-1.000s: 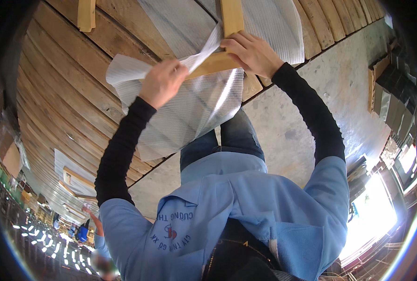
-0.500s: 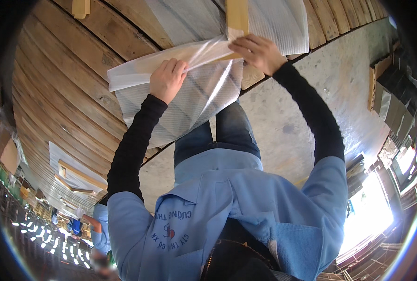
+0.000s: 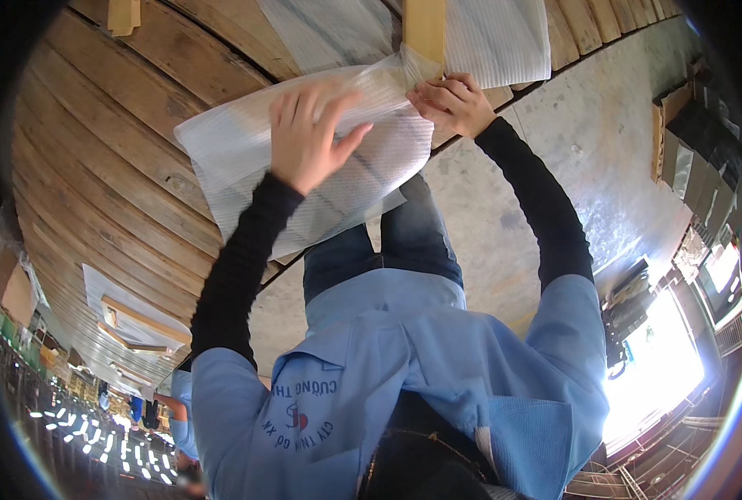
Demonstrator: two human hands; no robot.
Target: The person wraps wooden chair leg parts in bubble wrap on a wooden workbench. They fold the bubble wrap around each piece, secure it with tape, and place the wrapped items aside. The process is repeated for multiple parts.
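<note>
While standing beside the planks [image 3: 104, 133] at upper left, had the white translucent sheet [image 3: 237, 146] spread across upper centre, folded over the lower end of a wooden bar [image 3: 423, 33]. Held the left hand [image 3: 310, 143] widely splayed above the sheet, with nothing visible in its grasp; could not tell about contact. Had the right hand [image 3: 457, 105] half curled, with fingertips bunched at the sheet beside the bar's end; could not tell pinch from press. Judged best to pin that corner firmly, then smooth outward with a flat palm, easing slack without tearing.

Left hand [image 3: 308, 137] partly blurred, wooden bar [image 3: 423, 35] cut off above
</note>
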